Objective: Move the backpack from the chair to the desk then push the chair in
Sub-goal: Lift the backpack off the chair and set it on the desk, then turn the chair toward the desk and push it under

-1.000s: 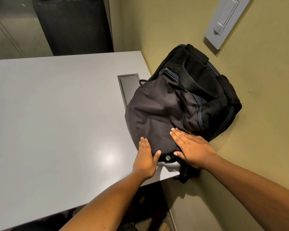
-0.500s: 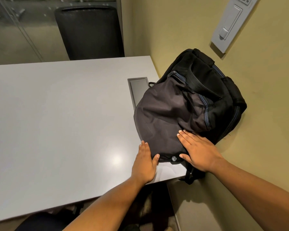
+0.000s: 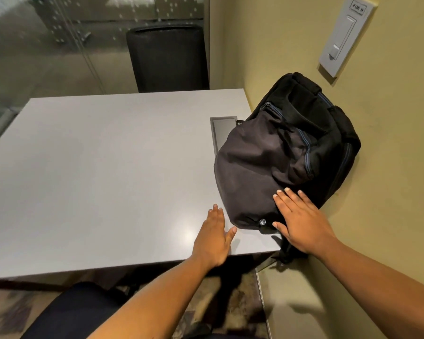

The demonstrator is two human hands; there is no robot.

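Note:
A dark grey and black backpack (image 3: 279, 157) lies on the right end of the grey desk (image 3: 108, 167), leaning against the wall. One strap hangs over the desk's near right corner. My right hand (image 3: 301, 223) rests flat on the backpack's near end, fingers spread. My left hand (image 3: 213, 238) hovers open just left of the backpack, over the desk's front edge, not touching the bag. The dark seat of a chair (image 3: 78, 311) shows below the desk's front edge, at the bottom left.
A second black chair (image 3: 168, 57) stands behind the desk's far side. A metal cable hatch (image 3: 220, 128) is set in the desk beside the backpack. A yellow wall with a switch plate (image 3: 345, 37) bounds the right; glass panels stand at the back left.
My left hand has come off the backpack's near edge and drawn back to the left. The right hand stays flat on the bag. The view has pulled back, and the near chair seat now shows.

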